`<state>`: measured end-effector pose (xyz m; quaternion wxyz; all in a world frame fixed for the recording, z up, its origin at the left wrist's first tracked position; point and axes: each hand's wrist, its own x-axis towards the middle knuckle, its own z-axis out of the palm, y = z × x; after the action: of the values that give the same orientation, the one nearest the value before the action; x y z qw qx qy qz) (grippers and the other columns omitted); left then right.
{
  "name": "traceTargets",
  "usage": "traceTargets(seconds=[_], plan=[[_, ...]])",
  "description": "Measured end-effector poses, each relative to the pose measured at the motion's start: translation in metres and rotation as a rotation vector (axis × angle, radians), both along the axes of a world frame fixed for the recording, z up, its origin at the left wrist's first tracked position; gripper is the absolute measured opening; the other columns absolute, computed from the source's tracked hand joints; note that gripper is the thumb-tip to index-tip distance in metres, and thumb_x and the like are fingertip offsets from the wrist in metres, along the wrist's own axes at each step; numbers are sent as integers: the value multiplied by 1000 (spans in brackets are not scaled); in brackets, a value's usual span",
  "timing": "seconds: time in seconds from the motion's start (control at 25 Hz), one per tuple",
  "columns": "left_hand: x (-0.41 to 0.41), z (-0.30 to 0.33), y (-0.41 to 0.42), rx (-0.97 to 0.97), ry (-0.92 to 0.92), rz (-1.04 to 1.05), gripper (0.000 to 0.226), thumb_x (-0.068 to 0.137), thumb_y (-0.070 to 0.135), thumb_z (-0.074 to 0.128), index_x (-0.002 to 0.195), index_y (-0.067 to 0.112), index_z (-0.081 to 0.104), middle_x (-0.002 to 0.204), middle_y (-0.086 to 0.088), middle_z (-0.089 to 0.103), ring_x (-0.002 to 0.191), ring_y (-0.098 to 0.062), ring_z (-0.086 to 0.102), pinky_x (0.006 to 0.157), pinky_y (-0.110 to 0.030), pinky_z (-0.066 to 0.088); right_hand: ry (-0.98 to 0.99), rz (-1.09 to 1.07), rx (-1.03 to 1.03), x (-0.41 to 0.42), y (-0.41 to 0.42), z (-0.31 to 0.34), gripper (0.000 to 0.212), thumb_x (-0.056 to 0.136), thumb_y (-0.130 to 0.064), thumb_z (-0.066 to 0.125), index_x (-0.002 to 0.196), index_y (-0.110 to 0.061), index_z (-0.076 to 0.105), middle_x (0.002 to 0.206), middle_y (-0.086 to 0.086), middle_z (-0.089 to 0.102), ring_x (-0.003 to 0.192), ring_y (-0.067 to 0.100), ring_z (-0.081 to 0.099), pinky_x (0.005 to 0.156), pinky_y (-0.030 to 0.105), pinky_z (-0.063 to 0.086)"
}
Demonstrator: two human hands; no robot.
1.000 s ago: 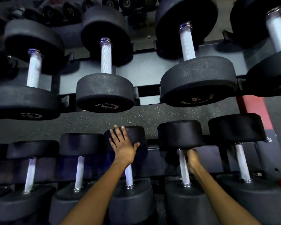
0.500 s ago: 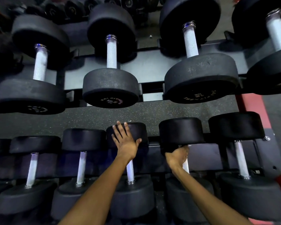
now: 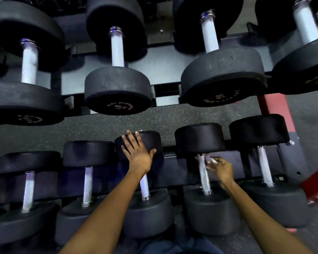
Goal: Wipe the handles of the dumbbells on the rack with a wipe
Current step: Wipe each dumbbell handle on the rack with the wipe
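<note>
Two hands work the lower rack point(image 3: 174, 173): my left hand point(image 3: 138, 153) lies flat, fingers straight, on a dumbbell head point(image 3: 151, 142); my right hand point(image 3: 221, 168) pinches the white wipe point(image 3: 212, 160) beside the next handle point(image 3: 203, 173).

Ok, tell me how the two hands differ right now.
The left hand lies flat with fingers spread on the far head of a lower-rack dumbbell; the right hand is curled beside the handle of the next dumbbell. The left hand holds nothing; the right hand pinches a white wipe. The left hand reaches farther up than the right hand. Both are bare and work the lower row.
</note>
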<state>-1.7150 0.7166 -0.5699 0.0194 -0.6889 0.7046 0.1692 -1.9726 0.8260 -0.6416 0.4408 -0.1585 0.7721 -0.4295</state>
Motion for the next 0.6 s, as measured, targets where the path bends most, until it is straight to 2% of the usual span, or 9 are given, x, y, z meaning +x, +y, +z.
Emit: traceTargets(seconds=[0.08, 0.12, 0.16, 0.24, 0.28, 0.4, 0.52, 0.6], plan=[[0, -1, 2, -29, 8, 1, 98, 93, 55, 49, 152, 3, -11, 156, -22, -23, 143, -43, -23, 115, -57, -3, 168, 42, 142, -7, 17, -4, 19, 85, 12, 52, 97, 6, 66, 77, 9, 70, 67, 9, 68, 66, 26, 54], [0, -3, 2, -40, 11, 0, 98, 93, 55, 49, 152, 3, -10, 156, -22, -22, 143, -43, -22, 115, -57, -3, 293, 175, 233, -8, 24, -6, 20, 86, 7, 53, 97, 4, 69, 87, 17, 69, 82, 19, 68, 73, 29, 51], [1, -3, 1, -47, 11, -3, 98, 93, 54, 50, 152, 2, -9, 156, -23, -22, 143, -43, -21, 115, -57, -3, 352, 390, 319, -6, 29, -3, 18, 87, 2, 53, 87, -1, 70, 91, 18, 66, 91, 23, 63, 73, 29, 46], [1, -5, 1, -59, 21, -15, 98, 93, 53, 50, 152, 2, -9, 156, -23, -22, 143, -44, -21, 115, -57, -3, 314, 783, 464, 1, 32, 2, 25, 92, -8, 50, 71, -12, 63, 92, 13, 63, 94, 22, 59, 67, 26, 37], [1, -5, 2, -65, 38, -22, 97, 94, 52, 50, 152, 1, -9, 156, -24, -22, 143, -44, -21, 115, -58, -3, 296, 838, 520, 4, 33, 2, 25, 93, -9, 48, 74, -11, 64, 96, 12, 65, 98, 23, 60, 67, 24, 36], [2, -6, 3, -110, 67, -30, 97, 93, 50, 53, 152, 0, -6, 157, -25, -18, 143, -46, -19, 115, -59, -2, 420, 872, 559, 4, 32, 3, 24, 90, -5, 45, 93, -2, 69, 108, 17, 67, 101, 27, 61, 79, 27, 42], [1, -5, 4, -111, 71, -42, 96, 94, 50, 51, 152, 1, -7, 156, -26, -18, 143, -46, -19, 115, -59, -3, 350, 769, 561, 12, 29, 9, 19, 86, -5, 48, 75, -7, 63, 91, 18, 65, 79, 21, 56, 73, 30, 42], [5, -8, 7, -130, 73, -70, 93, 94, 49, 51, 152, 0, -3, 157, -27, -15, 144, -46, -16, 115, -59, -2, 385, 759, 577, 20, 34, 15, 16, 87, -7, 49, 83, -8, 65, 93, 20, 63, 83, 20, 54, 71, 27, 38]])
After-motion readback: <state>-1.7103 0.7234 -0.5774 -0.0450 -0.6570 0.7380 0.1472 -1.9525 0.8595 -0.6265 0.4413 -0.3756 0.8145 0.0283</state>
